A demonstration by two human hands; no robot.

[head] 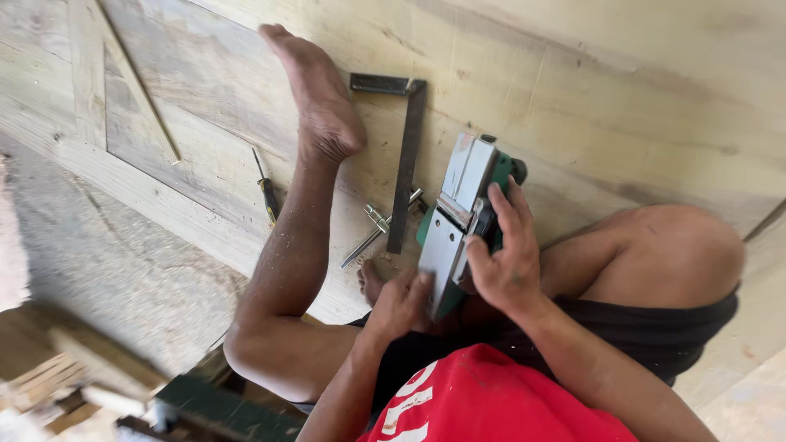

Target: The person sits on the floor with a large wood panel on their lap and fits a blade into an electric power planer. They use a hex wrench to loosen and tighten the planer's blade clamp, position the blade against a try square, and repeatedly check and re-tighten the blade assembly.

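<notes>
We are gripping the green electric planer (pixel 458 217) sole-up over our lap, right hand (pixel 503 258) clamped round its body, left hand (pixel 399 304) closed on its near end. A steel square (pixel 405 160), wrench (pixel 378 227) and screwdriver (pixel 266 190) are lying on the wooden panel (pixel 573 74) beyond.

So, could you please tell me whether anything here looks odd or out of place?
The green electric planer is turned sole-up, gripped by the right hand and steadied by the left hand. A screwdriver, metal square and wrench lie loose beside the bare foot.
</notes>
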